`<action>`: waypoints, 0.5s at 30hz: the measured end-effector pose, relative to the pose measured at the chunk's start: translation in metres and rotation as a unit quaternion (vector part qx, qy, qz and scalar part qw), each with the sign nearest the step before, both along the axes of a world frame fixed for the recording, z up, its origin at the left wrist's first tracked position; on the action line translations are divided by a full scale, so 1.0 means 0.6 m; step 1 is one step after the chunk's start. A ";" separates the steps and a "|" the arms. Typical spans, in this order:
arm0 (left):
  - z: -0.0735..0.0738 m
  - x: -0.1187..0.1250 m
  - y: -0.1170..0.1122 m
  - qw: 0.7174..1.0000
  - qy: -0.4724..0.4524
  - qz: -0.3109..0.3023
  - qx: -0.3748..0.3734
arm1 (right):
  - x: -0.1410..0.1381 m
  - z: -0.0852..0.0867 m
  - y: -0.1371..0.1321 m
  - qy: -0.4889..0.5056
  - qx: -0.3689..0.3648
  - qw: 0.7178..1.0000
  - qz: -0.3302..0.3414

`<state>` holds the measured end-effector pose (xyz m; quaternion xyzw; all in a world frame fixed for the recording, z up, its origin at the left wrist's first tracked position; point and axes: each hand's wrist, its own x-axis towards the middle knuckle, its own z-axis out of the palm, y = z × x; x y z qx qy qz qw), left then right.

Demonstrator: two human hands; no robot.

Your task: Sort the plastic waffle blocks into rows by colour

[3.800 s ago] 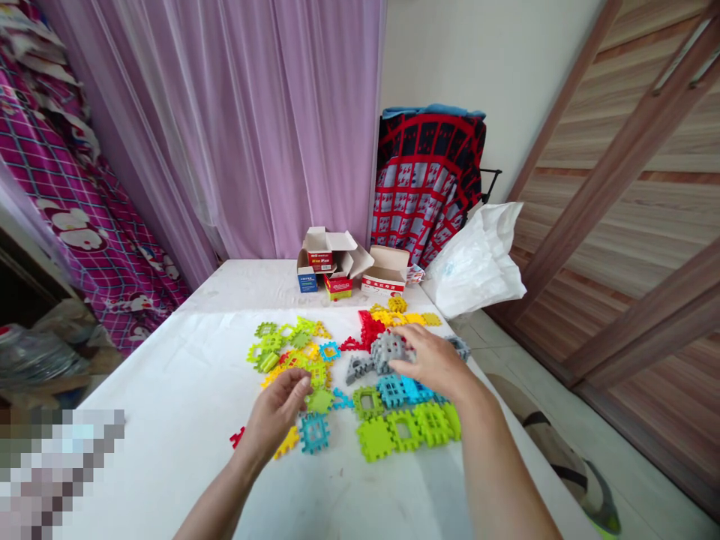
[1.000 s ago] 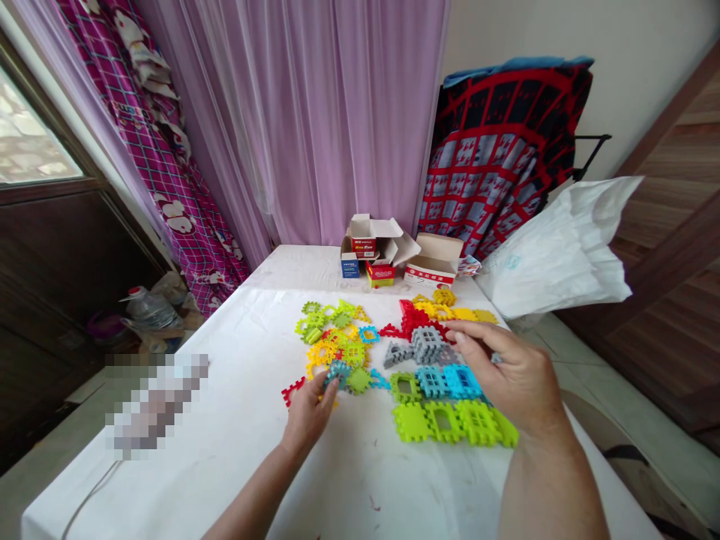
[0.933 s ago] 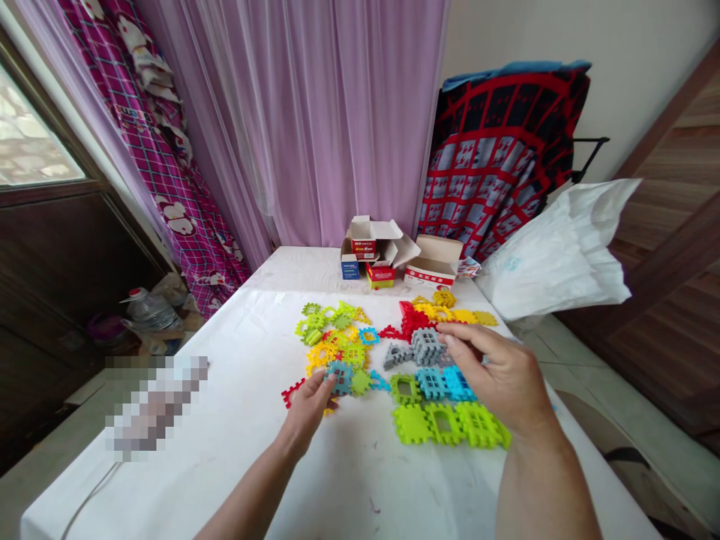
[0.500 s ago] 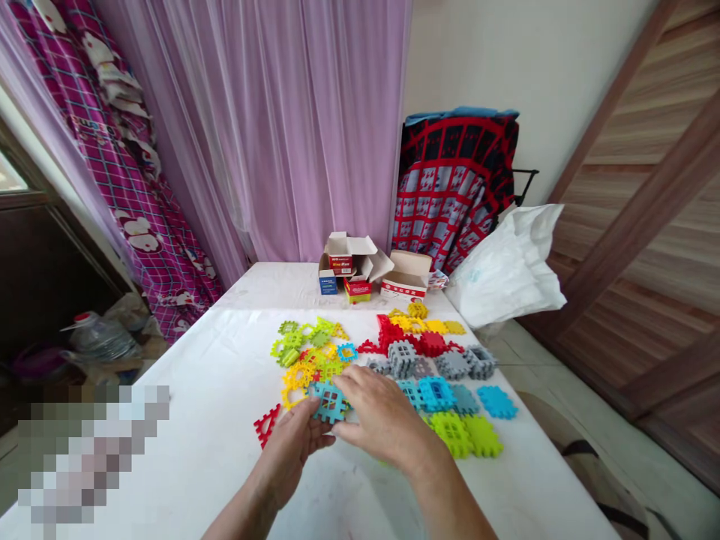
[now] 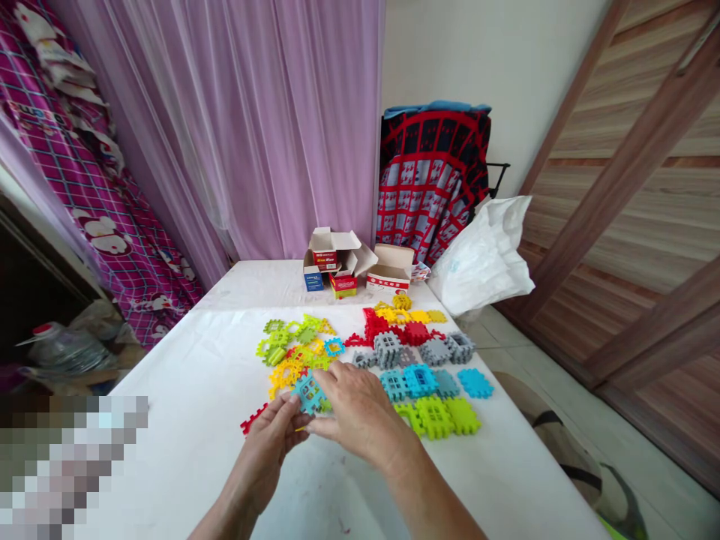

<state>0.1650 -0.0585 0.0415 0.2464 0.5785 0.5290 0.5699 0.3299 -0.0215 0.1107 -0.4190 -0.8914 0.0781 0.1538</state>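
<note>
Blue tile (image 5: 307, 391): a square plastic piece with toothed edges and an open window, held just above the table (image 5: 185, 390) at the near edge of the loose pile (image 5: 289, 349).
Left hand (image 5: 268, 444): fingertips pinched on the tile's near-left edge; a firm grasp.
Right hand (image 5: 355, 412): laid over the tile's right side, thumb underneath. It cannot be told whether it clamps or merely steadies.
Step in hand: both hands meet on one tile, apparently turning or aligning it.
Handling note: the teeth look as if they mesh only when squared to another piece's notches, so any join calls for edge-on alignment.
Red piece (image 5: 253, 418): flat on the table, just left of the left hand.
Sorted rows: green (image 5: 442, 416), blue (image 5: 419, 380), grey (image 5: 419, 350), red (image 5: 394, 331), right of the hands.
Boxes (image 5: 343, 267): at the far edge, open.
</note>
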 end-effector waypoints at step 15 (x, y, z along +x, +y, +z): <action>0.006 0.018 0.000 0.989 0.085 -0.112 0.044 | 0.061 -0.032 -0.034 0.075 -0.103 0.992 -0.004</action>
